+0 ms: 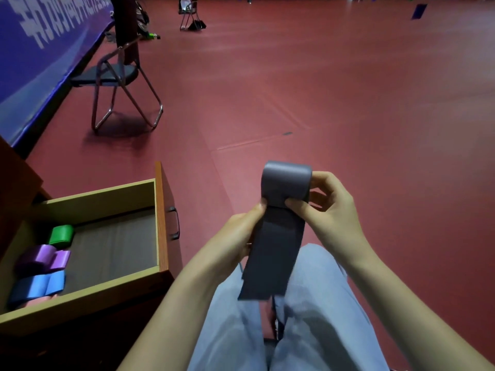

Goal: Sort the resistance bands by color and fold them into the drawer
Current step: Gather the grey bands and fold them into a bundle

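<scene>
While the grey band (278, 236) hangs lengthwise over the lap, its top rolled, L hand (238, 234) and R hand (329, 212) both pinch it just below the roll. Open drawer (158, 210) w/ folded green, purple, blue bands lies to the left, nearer L hand.

Bare forearms, no sleeves or watch showing, and loose light blue-grey cotton trousers (316, 317) a bit creased over both legs.

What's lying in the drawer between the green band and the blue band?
In the head view, a folded purple band lies between the green band and the blue band along the drawer's left side.
</scene>
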Motion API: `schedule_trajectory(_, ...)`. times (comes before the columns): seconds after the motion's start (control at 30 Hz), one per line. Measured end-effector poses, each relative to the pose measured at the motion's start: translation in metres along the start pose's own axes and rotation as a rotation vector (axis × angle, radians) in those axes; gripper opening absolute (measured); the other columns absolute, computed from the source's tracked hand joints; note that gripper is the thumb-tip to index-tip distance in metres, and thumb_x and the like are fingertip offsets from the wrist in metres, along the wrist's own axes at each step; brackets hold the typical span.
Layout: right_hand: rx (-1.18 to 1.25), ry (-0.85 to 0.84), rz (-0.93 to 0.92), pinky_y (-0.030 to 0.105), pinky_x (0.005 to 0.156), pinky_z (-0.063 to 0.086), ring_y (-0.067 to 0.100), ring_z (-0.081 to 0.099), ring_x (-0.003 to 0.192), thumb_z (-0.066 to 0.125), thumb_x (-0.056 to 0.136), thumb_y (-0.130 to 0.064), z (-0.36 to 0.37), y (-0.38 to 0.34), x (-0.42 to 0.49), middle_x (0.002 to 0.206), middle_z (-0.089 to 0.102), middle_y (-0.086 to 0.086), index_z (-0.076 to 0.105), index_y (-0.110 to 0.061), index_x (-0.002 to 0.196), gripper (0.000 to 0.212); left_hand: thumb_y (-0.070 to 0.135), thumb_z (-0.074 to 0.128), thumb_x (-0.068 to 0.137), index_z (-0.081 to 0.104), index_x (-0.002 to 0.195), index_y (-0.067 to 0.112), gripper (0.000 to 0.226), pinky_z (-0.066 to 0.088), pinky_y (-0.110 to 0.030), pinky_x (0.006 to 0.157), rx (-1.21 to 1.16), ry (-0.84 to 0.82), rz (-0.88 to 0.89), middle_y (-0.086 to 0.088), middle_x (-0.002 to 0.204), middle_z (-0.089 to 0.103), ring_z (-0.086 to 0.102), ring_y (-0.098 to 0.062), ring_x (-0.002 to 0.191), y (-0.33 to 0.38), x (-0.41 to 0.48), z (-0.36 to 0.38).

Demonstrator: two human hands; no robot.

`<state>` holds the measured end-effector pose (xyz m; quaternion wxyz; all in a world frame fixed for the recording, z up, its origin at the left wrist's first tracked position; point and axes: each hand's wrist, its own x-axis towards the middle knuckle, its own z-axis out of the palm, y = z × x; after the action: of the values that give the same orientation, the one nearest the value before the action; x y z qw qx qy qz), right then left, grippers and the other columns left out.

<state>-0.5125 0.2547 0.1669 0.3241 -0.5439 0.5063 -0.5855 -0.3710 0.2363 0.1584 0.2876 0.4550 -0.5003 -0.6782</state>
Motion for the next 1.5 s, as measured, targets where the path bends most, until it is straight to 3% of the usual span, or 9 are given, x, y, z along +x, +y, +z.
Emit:
schedule_trajectory(0.27, -0.019, -0.180, 0.000, 0.015, 0.072, 0.051, 0.002, 0.060, 0.081, 0.063, 0.076, 0.009, -0.006, 0.011, -0.003, 0.090, 0.061, -0.002, 0.058, -0.026, 0.084, 0.036, 0.071, 0.005, 0.081, 0.066, 0.101, 0.013, 0.087, 0.048, -0.038, 0.089, -0.190, -0.092, -0.142, -0.011, 0.107, 0.068, 0.063, -0.024, 0.101, -0.001, 0.003, -0.004)
schedule_trajectory(0.57, 0.055, -0.229, 0.197, 0.008, 0.073, 0.048, -0.007, 0.062, 0.081, 0.041, 0.080, 0.021, -0.018, 0.022, -0.006, 0.095, 0.063, -0.002, 0.065, -0.020, 0.082, 0.047, 0.027, 0.057, 0.085, 0.066, 0.099, 0.011, 0.023, 0.053, -0.036, 0.084, -0.083, -0.046, -0.046, -0.007, 0.094, 0.071, 0.067, -0.017, 0.086, -0.014, 0.006, -0.004)
schedule_trajectory(0.67, 0.215, -0.196, 0.377, 0.019, 0.079, 0.053, 0.003, 0.062, 0.093, 0.052, 0.087, -0.010, -0.017, 0.028, -0.009, 0.106, 0.060, -0.003, 0.057, -0.027, 0.101, 0.023, 0.020, 0.055, 0.087, 0.065, 0.101, 0.009, 0.021, 0.053, -0.030, 0.079, -0.067, -0.027, -0.009, -0.005, 0.090, 0.070, 0.066, -0.014, 0.081, -0.014, 0.005, -0.004)
schedule_trajectory(0.73, 0.230, -0.274, 0.502, 0.031, 0.091, 0.050, 0.012, 0.061, 0.104, 0.060, 0.081, -0.038, -0.017, 0.031, -0.011, 0.117, 0.059, -0.001, 0.052, -0.029, 0.114, 0.036, 0.017, 0.055, 0.087, 0.063, 0.108, 0.005, 0.025, 0.052, -0.034, 0.086, -0.057, -0.008, 0.022, -0.010, 0.101, 0.068, 0.064, -0.018, 0.090, -0.012, 0.005, -0.004)
schedule_trajectory(0.8, 0.221, -0.403, 0.566, 0.027, 0.082, 0.052, 0.008, 0.064, 0.086, 0.058, 0.078, -0.049, -0.014, 0.031, -0.013, 0.097, 0.066, -0.004, 0.057, -0.026, 0.108, 0.038, 0.015, 0.055, 0.087, 0.062, 0.110, 0.004, 0.027, 0.052, -0.034, 0.086, -0.029, 0.002, 0.062, -0.012, 0.107, 0.067, 0.063, -0.019, 0.094, -0.008, 0.005, -0.005)
schedule_trajectory(0.9, 0.268, -0.438, 0.589, 0.018, 0.059, 0.053, 0.006, 0.067, 0.066, 0.057, 0.078, -0.043, -0.010, 0.026, -0.015, 0.074, 0.072, -0.005, 0.061, -0.021, 0.094, 0.028, 0.014, 0.057, 0.086, 0.062, 0.111, 0.005, 0.027, 0.053, -0.034, 0.085, 0.011, 0.007, 0.108, -0.011, 0.108, 0.067, 0.063, -0.017, 0.093, -0.002, 0.003, -0.004)
schedule_trajectory(1.1, 0.244, -0.421, 0.523, 0.033, 0.070, 0.059, 0.020, 0.069, 0.085, 0.057, 0.080, -0.034, -0.009, 0.023, -0.013, 0.103, 0.069, 0.009, 0.064, -0.016, 0.106, 0.032, 0.014, 0.059, 0.084, 0.063, 0.109, 0.007, 0.025, 0.054, -0.030, 0.073, 0.028, 0.019, 0.130, -0.011, 0.106, 0.068, 0.064, -0.019, 0.091, -0.002, 0.003, -0.006)
schedule_trajectory(1.27, 0.325, -0.356, 0.471, 0.033, 0.070, 0.059, 0.021, 0.068, 0.089, 0.057, 0.073, -0.026, -0.008, 0.022, -0.015, 0.104, 0.069, 0.011, 0.064, -0.010, 0.107, 0.038, 0.026, 0.066, 0.078, 0.059, 0.115, 0.013, 0.040, 0.049, -0.042, 0.096, -0.034, -0.009, 0.126, -0.010, 0.119, 0.064, 0.063, -0.023, 0.108, -0.009, 0.005, -0.009)
schedule_trajectory(1.5, 0.317, -0.227, 0.410, 0.031, 0.073, 0.058, 0.017, 0.067, 0.093, 0.055, 0.082, -0.014, -0.009, 0.028, -0.008, 0.108, 0.068, 0.006, 0.061, -0.012, 0.109, 0.027, 0.049, 0.030, 0.092, 0.061, 0.111, 0.024, 0.045, 0.050, -0.029, 0.089, 0.015, -0.064, -0.086, -0.003, 0.111, 0.069, 0.065, -0.015, 0.101, -0.027, 0.007, -0.010)
